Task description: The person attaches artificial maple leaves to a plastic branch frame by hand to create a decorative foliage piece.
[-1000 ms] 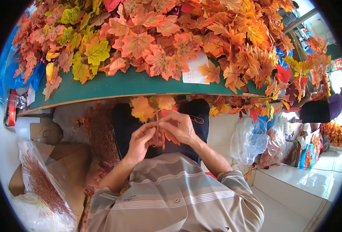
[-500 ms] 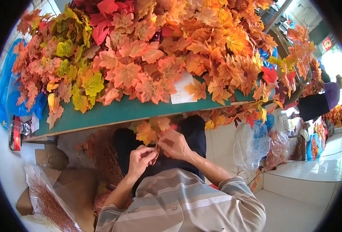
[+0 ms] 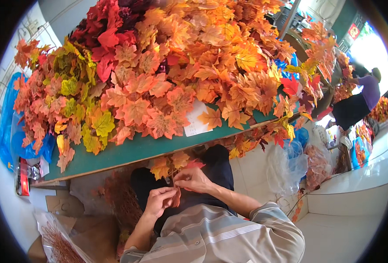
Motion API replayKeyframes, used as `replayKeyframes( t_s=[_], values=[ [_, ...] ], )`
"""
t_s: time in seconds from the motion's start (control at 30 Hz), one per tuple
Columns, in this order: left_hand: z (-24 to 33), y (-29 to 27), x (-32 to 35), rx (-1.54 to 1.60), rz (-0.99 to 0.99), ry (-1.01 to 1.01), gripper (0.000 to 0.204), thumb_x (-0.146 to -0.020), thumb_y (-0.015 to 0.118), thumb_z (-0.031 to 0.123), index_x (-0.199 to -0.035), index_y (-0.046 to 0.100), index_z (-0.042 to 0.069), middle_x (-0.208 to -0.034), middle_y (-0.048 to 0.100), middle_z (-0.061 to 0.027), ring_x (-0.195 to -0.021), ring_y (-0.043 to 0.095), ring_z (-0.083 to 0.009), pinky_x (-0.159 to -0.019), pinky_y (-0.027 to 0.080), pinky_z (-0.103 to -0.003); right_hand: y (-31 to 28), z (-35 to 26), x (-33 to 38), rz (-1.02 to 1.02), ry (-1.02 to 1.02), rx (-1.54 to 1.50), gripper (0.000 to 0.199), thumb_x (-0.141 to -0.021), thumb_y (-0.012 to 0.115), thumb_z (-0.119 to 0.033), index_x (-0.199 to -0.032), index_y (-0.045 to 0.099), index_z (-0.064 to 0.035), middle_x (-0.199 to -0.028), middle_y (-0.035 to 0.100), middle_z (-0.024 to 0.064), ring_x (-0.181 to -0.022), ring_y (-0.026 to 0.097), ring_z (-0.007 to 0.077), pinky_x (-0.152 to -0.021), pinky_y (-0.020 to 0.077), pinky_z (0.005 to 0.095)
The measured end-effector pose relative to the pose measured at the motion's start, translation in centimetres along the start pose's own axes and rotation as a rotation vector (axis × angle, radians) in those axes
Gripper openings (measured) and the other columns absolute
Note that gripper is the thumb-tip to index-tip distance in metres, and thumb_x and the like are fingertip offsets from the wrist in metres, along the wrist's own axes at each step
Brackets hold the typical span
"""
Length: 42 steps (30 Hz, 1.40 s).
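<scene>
Just below the table edge, over my dark trousers, I hold a small artificial maple leaf spray (image 3: 160,168) between both hands. Its orange-yellow leaves point away from me, and a red leaf sticks out above my right hand. My left hand (image 3: 160,201) is closed, thumb and fingertips pinching at the lower stem. A reddish leaf (image 3: 176,199) hangs beside those fingertips. Slightly higher and to the right, my right hand (image 3: 195,179) pinches the stem under the leaves. The fingers hide the exact grip points and most of the stem.
A large heap of artificial maple leaves (image 3: 167,83) covers most of the green table (image 3: 99,158), with a white paper (image 3: 197,122) near its edge. Clear plastic bags (image 3: 286,168) stand right. Brown stems (image 3: 60,241) lie lower left. Another person (image 3: 369,94) is at far right.
The view has shifted, so the table edge sits lower in the picture. The red leaf above my right hand was blurred and is now clearer. A reddish leaf now shows between my hands.
</scene>
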<state>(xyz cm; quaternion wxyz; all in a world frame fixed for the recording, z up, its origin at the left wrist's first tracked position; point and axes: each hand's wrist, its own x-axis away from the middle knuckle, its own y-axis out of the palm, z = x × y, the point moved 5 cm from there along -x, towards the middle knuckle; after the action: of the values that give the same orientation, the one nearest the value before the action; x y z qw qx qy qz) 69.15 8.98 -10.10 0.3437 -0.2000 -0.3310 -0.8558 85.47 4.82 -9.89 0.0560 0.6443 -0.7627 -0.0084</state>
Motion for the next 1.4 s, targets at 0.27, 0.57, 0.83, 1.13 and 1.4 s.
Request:
replayKeyframes(
  t_s=[0.27,0.57,0.83,1.13,1.4],
  values=[
    [-0.8,0.1,-0.8,0.285,-0.09,-0.143,0.014,-0.085,0.062,0.005,-0.094,0.066,-0.005,-0.075,0.062,-0.0084,-0.048,0.045,-0.0089,-0.046,0.032,-0.021,0.8,-3.8,0.8,0.102,-0.704,0.75,0.016,-0.07,0.07,-0.007,-0.085,0.064,-0.0046,-0.078,0.058,0.011,-0.071,0.059,0.0297,-0.063,0.0488,0.038],
    [-1.9,-2.1,-1.4,0.074,0.07,-0.061,0.014,-0.085,0.063,0.006,-0.094,0.066,-0.005,-0.07,0.06,-0.0051,-0.045,0.043,-0.0072,-0.042,0.03,-0.022,-8.8,-14.1,1.6,0.223,-0.435,0.62,0.015,-0.077,0.075,-0.016,-0.085,0.07,-0.0036,-0.077,0.067,0.0093,-0.068,0.064,0.0214,-0.063,0.051,0.0318],
    [-2.4,-1.2,-2.3,0.109,0.093,-0.084,0.013,-0.086,0.064,0.007,-0.093,0.065,-0.004,-0.07,0.059,-0.0036,-0.045,0.044,-0.007,-0.042,0.031,-0.021,-30.3,-24.3,-9.5,0.851,-0.494,1.233,0.019,-0.076,0.068,-0.018,-0.088,0.07,-0.0034,-0.079,0.067,0.0123,-0.067,0.064,0.0217,-0.064,0.0503,0.0329],
    [-2.6,-1.5,-1.3,0.148,0.126,-0.072,0.012,-0.086,0.063,0.006,-0.093,0.065,-0.004,-0.072,0.06,-0.0038,-0.047,0.046,-0.0078,-0.042,0.032,-0.021,-34.3,-21.5,-14.6,0.643,-0.589,1.382,0.018,-0.072,0.064,-0.015,-0.087,0.073,-0.0076,-0.084,0.067,0.0143,-0.084,0.061,0.032,-0.073,0.0499,0.0415],
    [-1.8,-0.8,-2.4,0.154,0.108,-0.092,0.011,-0.086,0.064,0.005,-0.092,0.065,-0.003,-0.072,0.06,-0.0035,-0.047,0.046,-0.0081,-0.042,0.032,-0.02,-34.1,-24.7,-13.4,0.562,-0.307,1.161,0.016,-0.071,0.073,-0.019,-0.078,0.071,-0.0048,-0.073,0.068,0.0116,-0.068,0.065,0.0249,-0.063,0.0496,0.0347]
  ],
)
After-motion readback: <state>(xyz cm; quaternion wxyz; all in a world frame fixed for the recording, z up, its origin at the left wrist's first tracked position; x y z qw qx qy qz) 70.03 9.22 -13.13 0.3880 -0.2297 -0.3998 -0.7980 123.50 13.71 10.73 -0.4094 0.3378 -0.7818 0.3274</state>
